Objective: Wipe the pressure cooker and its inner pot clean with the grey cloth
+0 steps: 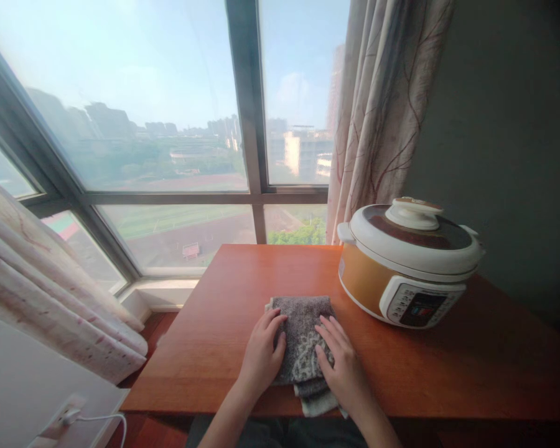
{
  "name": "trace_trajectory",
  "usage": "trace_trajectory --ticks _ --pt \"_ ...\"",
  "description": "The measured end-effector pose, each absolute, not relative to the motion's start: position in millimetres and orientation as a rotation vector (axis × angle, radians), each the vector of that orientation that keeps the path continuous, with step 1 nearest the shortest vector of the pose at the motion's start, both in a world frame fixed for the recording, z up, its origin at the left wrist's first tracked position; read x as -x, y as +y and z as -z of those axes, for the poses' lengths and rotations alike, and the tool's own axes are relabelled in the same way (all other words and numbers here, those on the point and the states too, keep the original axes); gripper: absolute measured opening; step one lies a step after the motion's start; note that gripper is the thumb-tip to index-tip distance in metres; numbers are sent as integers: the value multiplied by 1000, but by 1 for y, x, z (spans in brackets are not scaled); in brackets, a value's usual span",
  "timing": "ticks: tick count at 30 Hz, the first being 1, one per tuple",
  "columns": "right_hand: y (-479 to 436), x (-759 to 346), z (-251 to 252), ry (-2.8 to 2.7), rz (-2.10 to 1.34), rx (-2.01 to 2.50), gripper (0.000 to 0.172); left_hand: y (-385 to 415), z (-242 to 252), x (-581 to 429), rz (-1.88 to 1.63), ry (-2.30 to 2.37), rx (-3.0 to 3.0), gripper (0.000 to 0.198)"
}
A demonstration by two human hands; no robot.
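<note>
A folded grey cloth (302, 326) lies near the front edge of a reddish wooden table (242, 311). My left hand (262, 354) rests flat on the cloth's left side with fingers stretched out. My right hand (340, 361) lies flat on its right side, fingers extended over a paler patterned part. Both hands press on the cloth and grip nothing. A corner of the cloth hangs over the table's front edge between my wrists.
An orange and white electric cooker (408, 261) with a closed lid stands on the table at the right. Behind are a large window (168, 155) and a patterned curtain (382, 112). Another curtain (51, 292) hangs at left, above a plug and white cable (70, 417).
</note>
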State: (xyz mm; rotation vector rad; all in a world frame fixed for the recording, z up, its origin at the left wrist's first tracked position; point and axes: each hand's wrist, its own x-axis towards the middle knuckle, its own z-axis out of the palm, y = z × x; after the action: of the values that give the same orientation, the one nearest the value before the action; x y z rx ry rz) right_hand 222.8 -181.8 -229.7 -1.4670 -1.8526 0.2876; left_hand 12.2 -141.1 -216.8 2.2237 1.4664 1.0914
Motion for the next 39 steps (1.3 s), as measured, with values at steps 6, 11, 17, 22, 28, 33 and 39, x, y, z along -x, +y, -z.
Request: trace_trajectory --ticks 6,11,17,22,28,33,39 --pt "-183 -223 230 -1834 -298 1460 40 -142 215 -12 -1101 1463 -2211 33" --pt "-184 -223 229 -1838 -319 1471 41 -141 214 -12 -1078 1467 -2232 33" --pt "-183 -224 232 -1841 -295 1465 40 -142 212 -13 -1095 1465 -2201 33" --pt "-182 -224 233 -1839 -272 1462 40 -143 211 -14 -1093 1475 -2192 33" --pt "-181 -224 234 -1836 -268 1464 39 -142 215 -13 -1114 1479 -2187 33" --pt "-180 -224 235 -1860 -275 1480 40 -142 217 -12 -1110 1481 -2206 34" --pt "-181 -224 235 -1854 -278 1473 40 -142 214 -12 -1070 1487 -2229 34"
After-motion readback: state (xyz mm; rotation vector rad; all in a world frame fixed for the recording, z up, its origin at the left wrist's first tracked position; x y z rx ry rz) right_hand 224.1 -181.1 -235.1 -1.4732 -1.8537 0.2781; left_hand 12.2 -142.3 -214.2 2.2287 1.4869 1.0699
